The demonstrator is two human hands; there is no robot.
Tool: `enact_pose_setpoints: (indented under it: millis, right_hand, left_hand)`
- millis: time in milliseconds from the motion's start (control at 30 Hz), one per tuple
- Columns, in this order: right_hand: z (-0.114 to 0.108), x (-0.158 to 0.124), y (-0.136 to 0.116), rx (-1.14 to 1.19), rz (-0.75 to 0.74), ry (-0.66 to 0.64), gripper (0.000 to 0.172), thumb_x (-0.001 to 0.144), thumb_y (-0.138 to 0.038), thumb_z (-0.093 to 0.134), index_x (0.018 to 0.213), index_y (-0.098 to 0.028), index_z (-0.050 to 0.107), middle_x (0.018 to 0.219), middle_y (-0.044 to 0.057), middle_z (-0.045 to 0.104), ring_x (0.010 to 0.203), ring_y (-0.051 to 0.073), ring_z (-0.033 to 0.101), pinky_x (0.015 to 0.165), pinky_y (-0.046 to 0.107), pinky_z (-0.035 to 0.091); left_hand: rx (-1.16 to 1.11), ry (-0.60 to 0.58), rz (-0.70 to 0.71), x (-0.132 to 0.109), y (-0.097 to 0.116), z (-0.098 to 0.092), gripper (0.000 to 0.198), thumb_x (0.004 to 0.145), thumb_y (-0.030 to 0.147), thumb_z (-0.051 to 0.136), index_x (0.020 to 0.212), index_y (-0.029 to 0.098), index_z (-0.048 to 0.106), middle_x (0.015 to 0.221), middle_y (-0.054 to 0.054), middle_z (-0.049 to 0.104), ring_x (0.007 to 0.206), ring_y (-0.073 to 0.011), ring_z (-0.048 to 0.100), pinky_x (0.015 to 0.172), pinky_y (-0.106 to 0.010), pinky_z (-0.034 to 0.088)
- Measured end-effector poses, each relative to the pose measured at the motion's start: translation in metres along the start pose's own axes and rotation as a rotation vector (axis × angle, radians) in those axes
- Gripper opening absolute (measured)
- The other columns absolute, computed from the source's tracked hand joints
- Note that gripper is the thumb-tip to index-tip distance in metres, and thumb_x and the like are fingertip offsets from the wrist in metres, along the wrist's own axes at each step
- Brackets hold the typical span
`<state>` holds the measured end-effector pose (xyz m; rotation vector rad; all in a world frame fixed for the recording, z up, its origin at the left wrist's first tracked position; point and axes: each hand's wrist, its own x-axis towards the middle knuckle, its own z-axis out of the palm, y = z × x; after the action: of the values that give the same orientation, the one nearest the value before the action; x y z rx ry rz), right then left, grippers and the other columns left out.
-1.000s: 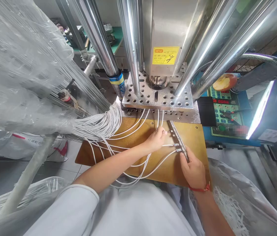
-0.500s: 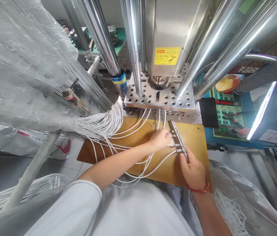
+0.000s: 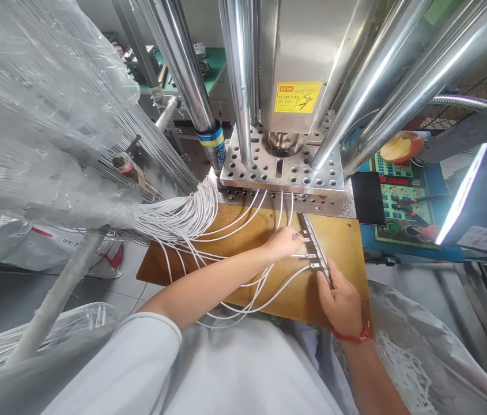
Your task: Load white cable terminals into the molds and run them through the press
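Note:
A narrow dark metal bar with slots (image 3: 314,242) lies slantwise on the brown board (image 3: 234,271). My left hand (image 3: 285,243) is closed in a pinch at the bar's left side, on a white cable's metal connector (image 3: 297,235); my fingers partly hide it. Below that hand, the metal ends of more white cables (image 3: 284,281) sit in the bar's left edge. My right hand (image 3: 342,298), with a red cord at its wrist, grips the near end of the bar between thumb and fingers.
Behind the board stands a press with a perforated metal plate (image 3: 286,178) and shiny columns (image 3: 238,80); several white cables run under the plate. A thick cable bundle (image 3: 178,213) hangs at left. On the right are a control panel (image 3: 401,199), pliers (image 3: 411,212) and a bitten apple (image 3: 401,147).
The view has shifted very slightly. Both hands keep their places at the bar, and the lower red readout on the control panel shows different digits.

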<state>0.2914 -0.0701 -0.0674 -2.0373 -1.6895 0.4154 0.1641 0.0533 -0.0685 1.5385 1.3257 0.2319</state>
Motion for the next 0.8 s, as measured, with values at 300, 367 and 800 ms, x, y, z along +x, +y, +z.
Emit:
enact_pose_setpoints:
  millis: [300, 367, 800]
  right_hand:
    - [-0.006, -0.007, 0.003, 0.126, 0.014, -0.008, 0.041, 0.081, -0.033, 0.038, 0.118, -0.018, 0.047, 0.112, 0.005, 0.054, 0.099, 0.018, 0.052, 0.080, 0.026, 0.042]
    - [-0.009, -0.006, 0.003, 0.154, 0.050, -0.015, 0.040, 0.081, -0.035, 0.038, 0.117, -0.019, 0.048, 0.112, 0.004, 0.055, 0.100, 0.018, 0.052, 0.081, 0.026, 0.041]
    - [-0.010, -0.005, 0.000, 0.107, 0.120, -0.051, 0.043, 0.081, -0.038, 0.037, 0.117, -0.018, 0.048, 0.106, 0.007, 0.058, 0.095, 0.021, 0.054, 0.076, 0.030, 0.043]
  left_hand:
    - [0.046, 0.067, 0.165, -0.007, -0.005, -0.010, 0.029, 0.073, 0.043, 0.047, 0.080, 0.015, 0.051, 0.065, 0.001, 0.052, 0.058, -0.0092, 0.045, 0.057, -0.022, 0.037]
    - [0.017, 0.142, 0.211, -0.005, -0.010, -0.015, 0.024, 0.078, 0.036, 0.041, 0.086, 0.015, 0.049, 0.068, 0.001, 0.052, 0.063, -0.0093, 0.046, 0.062, -0.022, 0.038]
    - [-0.091, -0.072, 0.046, 0.008, -0.014, -0.009, 0.023, 0.076, 0.027, 0.045, 0.071, 0.009, 0.059, 0.060, -0.002, 0.059, 0.037, -0.0028, 0.039, 0.040, -0.016, 0.031]
